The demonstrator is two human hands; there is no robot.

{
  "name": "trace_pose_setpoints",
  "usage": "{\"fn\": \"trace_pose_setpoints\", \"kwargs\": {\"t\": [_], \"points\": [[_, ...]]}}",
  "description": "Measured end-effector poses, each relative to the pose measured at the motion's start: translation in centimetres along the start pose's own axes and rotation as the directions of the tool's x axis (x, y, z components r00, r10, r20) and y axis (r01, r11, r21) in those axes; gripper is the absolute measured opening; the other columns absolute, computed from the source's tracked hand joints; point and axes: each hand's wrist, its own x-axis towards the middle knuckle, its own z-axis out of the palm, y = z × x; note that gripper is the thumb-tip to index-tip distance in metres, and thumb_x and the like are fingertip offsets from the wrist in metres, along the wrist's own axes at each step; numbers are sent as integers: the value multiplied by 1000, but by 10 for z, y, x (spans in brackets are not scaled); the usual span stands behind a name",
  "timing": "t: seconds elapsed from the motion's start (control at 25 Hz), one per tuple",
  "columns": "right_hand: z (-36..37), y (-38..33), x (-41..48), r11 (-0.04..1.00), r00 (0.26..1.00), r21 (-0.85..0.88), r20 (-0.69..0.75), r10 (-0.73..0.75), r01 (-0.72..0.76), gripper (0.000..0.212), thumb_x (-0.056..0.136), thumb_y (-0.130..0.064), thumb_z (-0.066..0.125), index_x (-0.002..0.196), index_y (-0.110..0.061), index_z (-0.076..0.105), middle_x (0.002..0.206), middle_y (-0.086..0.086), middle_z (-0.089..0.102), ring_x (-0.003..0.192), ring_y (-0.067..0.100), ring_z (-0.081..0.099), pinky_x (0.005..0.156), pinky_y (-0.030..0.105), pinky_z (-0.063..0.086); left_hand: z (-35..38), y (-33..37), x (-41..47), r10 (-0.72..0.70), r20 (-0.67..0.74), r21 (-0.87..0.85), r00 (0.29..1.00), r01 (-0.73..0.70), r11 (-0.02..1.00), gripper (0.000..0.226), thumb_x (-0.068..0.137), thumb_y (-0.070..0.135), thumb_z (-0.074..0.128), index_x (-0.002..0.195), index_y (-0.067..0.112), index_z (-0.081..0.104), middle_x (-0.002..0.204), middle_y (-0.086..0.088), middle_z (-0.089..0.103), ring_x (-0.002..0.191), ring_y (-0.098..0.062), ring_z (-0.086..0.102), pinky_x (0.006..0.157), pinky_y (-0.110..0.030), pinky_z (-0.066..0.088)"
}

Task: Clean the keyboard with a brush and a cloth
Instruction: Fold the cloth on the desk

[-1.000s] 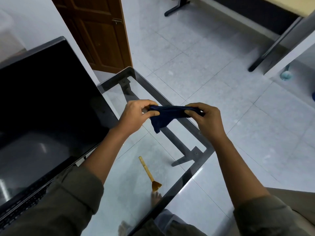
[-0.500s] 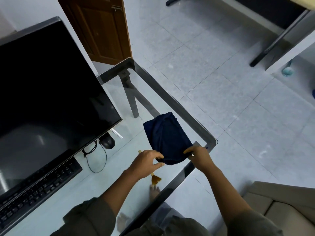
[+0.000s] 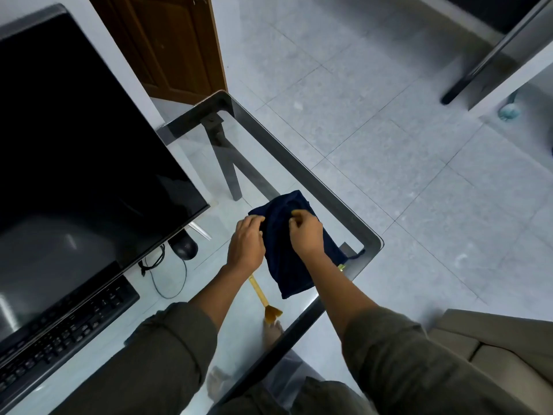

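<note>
A dark blue cloth (image 3: pixel 286 262) lies folded on the glass desk (image 3: pixel 338 205) near its right corner. My left hand (image 3: pixel 246 241) pinches the cloth's left edge, and my right hand (image 3: pixel 305 232) grips its top middle. A small yellow brush (image 3: pixel 264 298) lies on the glass just below the cloth, bristles toward me, its handle partly under my left wrist. The black keyboard (image 3: pixel 65 330) sits at the lower left, partly hidden by my left sleeve.
A large dark monitor (image 3: pixel 74 151) stands on the left of the desk, with a black mouse (image 3: pixel 185 247) and its cable under its right corner. A wooden door (image 3: pixel 167 43) is behind the desk. Tiled floor lies to the right, a beige sofa (image 3: pixel 493 348) at lower right.
The cloth was held stretched in the air between both hands, then brought down onto the glass. Both hands have since moved up along it and now gather its upper part.
</note>
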Motion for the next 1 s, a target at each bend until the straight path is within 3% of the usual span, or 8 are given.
{"fn": "trace_pose_setpoints", "kwargs": {"t": [0.2,0.36,0.48,0.56,0.72,0.8,0.88,1.0], "points": [[29,-6,37,994,994,-17,13,112,-112,36,93,-15,62,128,-8,59,121,12,65,106,26,64,93,34,52,-4,-25,13,172,111,207,979,-192,959,50,96,-3,54,145,7,48,152,-10,47,144,-30,38,113,-44,42],[19,-5,21,976,998,210,-7,68,-65,7,91,-17,66,86,-14,62,81,0,65,73,14,60,68,25,50,-2,-29,12,173,112,293,979,-199,935,52,94,0,58,144,11,50,153,-7,45,144,-28,38,112,-40,41],[-12,15,-4,757,960,598,81,269,-263,11,92,-16,62,86,-12,54,72,3,57,64,16,57,63,32,54,-5,-28,15,180,126,299,976,-210,931,59,88,-8,59,143,11,51,153,-7,45,142,-27,40,110,-39,42],[-33,36,-23,673,924,657,100,368,-339,10,90,-14,63,85,-12,54,67,4,56,58,18,55,53,30,49,-8,-30,16,187,140,299,972,-221,928,62,87,-11,57,144,11,50,153,-7,44,142,-26,40,109,-39,43],[-58,72,-58,790,864,537,-201,461,-296,10,89,-14,63,87,-6,57,71,6,58,65,20,55,58,30,46,-12,-31,17,188,202,288,961,-242,927,66,88,-12,53,149,12,45,157,-5,38,144,-25,36,110,-38,42],[-50,72,-71,897,918,390,-240,316,-207,13,90,-17,66,84,-9,58,70,5,59,63,15,55,61,30,47,-16,-34,20,190,229,260,955,-248,933,65,91,-11,50,150,14,43,158,-2,36,145,-22,33,109,-38,42],[-24,56,-82,971,994,228,-60,90,-74,12,91,-21,69,84,-17,60,72,1,64,63,13,60,61,28,53,-20,-39,22,199,263,219,944,-260,941,60,95,-9,45,150,16,43,160,0,35,146,-20,32,111,-38,42],[31,36,-96,975,957,-155,266,-113,158,15,91,-34,68,98,-21,64,84,-7,67,72,13,65,68,29,57,-27,-43,22,206,303,191,930,-271,943,55,100,-3,41,152,16,40,162,2,31,148,-19,30,115,-37,39]]}}
